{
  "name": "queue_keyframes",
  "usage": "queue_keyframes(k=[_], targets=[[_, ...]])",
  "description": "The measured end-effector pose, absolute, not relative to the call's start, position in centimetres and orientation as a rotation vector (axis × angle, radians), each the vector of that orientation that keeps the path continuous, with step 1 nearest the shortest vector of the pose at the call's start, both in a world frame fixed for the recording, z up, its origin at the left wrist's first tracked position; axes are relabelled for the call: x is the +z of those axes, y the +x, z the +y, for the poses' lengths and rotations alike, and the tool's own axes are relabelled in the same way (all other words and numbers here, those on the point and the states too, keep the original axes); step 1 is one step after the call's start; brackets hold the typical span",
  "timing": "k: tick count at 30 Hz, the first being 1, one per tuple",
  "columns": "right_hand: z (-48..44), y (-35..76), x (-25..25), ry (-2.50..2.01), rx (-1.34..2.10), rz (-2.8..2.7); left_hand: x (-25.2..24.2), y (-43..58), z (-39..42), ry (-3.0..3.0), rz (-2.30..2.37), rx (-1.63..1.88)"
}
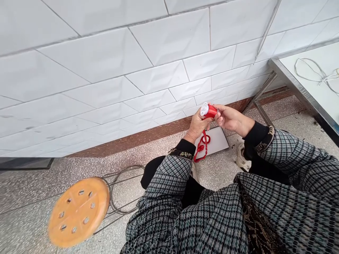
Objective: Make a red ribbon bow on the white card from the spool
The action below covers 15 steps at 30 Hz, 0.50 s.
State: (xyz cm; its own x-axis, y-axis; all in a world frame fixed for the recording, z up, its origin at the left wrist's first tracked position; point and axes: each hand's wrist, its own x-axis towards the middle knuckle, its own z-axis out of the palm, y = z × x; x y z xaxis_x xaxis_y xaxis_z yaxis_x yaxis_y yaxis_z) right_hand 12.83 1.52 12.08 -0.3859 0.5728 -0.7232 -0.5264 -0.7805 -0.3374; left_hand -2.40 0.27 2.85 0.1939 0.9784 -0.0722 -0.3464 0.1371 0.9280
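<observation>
A spool of red thread (211, 111) with a white end is held up in front of me, between both hands. My left hand (198, 123) is closed around the side near its white end. At the other end, the fingertips of my right hand (228, 117) pinch the spool or its thread; which of the two I cannot make out. Below my hands hangs a red braided cord (206, 150) with a loop. Behind the cord, a flat white-topped box or board (217, 140) lies on the floor.
An orange round-topped stool (79, 211) with metal legs stands or lies to my left. On the right is a metal-framed table (299, 90) with a white cable (312, 79) on it. A white tiled wall (169, 77) rises ahead above the speckled floor (119, 155).
</observation>
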Motion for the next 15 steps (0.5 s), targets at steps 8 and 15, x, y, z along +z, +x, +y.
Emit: queue_keyframes(k=[8, 15], targets=[[1.26, 13.02, 12.45, -1.184, 2.117, -0.098, 3.19, -2.22, -0.12, 0.912, 0.788, 1.129], [1.19, 13.12, 12.41, -1.161, 2.005, -0.156, 2.79, -2.32, -0.11, 0.942, 0.837, 1.134]])
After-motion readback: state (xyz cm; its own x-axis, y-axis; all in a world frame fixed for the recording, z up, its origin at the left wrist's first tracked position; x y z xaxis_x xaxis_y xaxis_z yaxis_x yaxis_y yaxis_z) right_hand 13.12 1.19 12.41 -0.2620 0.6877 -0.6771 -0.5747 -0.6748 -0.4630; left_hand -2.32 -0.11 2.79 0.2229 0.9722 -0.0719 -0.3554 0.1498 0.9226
